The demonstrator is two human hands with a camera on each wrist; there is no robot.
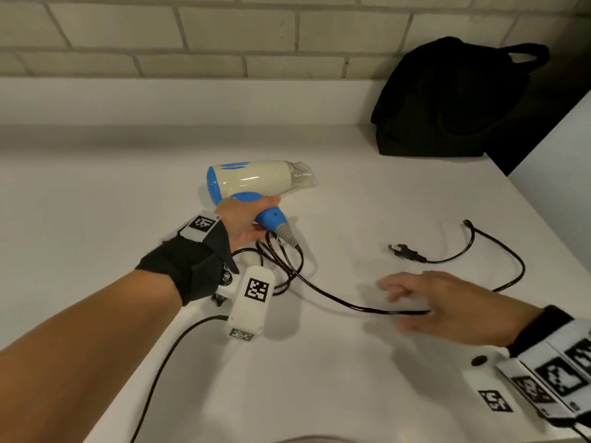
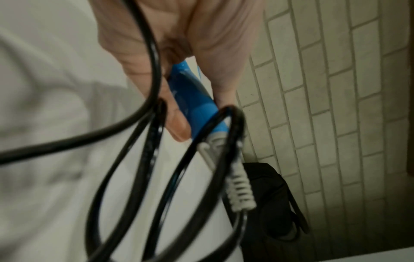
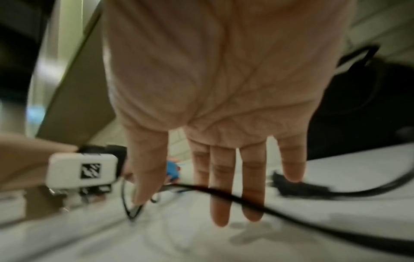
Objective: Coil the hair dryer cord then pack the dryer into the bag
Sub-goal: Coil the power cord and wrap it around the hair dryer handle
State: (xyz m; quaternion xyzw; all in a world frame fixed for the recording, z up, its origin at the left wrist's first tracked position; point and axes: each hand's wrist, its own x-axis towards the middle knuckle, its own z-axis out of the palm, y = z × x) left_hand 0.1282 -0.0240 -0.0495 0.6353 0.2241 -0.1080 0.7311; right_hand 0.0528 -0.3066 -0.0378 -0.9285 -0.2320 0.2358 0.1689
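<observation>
The left hand (image 1: 246,219) gripped the dryer (image 1: 256,183) by its handle above the counter (image 1: 96,187), cord (image 1: 335,302) loops dangling. The right hand (image 1: 447,308) hovered flat-fingered over the cord. The bag (image 1: 447,100) stood against the wall.

We note a white counter (image 1: 96,174) running across the head view, its surface smooth and matte. Behind it stands a wall (image 1: 224,33) of pale brick-shaped tiles with grey joints, also seen in the left wrist view (image 2: 336,88). A low white ledge (image 1: 160,100) runs along the wall's foot. At far right a dark gap (image 1: 524,145) borders a white panel (image 1: 563,161).
</observation>
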